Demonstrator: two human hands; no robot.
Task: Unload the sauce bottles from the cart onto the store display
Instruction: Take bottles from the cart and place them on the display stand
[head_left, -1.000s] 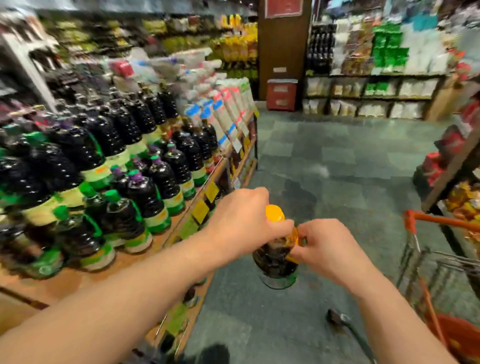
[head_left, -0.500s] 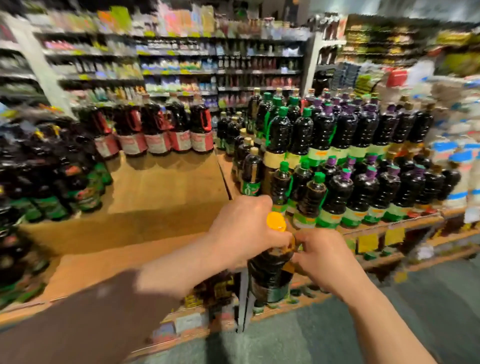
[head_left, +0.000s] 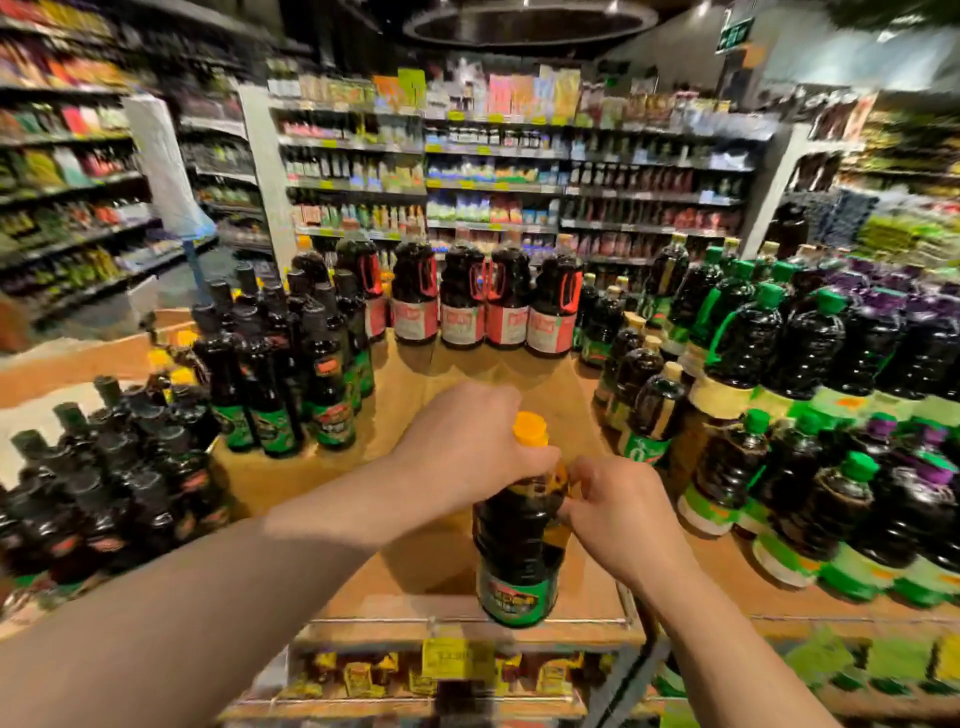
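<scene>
Both hands on one dark plastic sauce bottle with a yellow-orange cap and green label (head_left: 517, 540), lower centre of the frame. Your left hand (head_left: 470, 447) wraps the neck just under the cap; your right hand (head_left: 621, 512) pinches the yellow handle at the shoulder. The bottle hangs upright over the front edge of the bare brown cardboard-topped display shelf (head_left: 415, 577); whether its base touches the edge cannot be told.

To do the step well: carry the bottle forward into the open patch at centre frame, between the slim dark glass bottles with green labels (head_left: 291, 395) at centre left and the green-capped dark jugs (head_left: 748, 343) at right. Keep it plumb, set the base flat, label toward you, and hold off letting go until the weight sits. Mind the neighbours; they look tightly packed and could likely topple.

Against the frame half a second back: the view has swung to face the display squarely, the empty patch is now dead ahead, and the grip is unchanged.
</scene>
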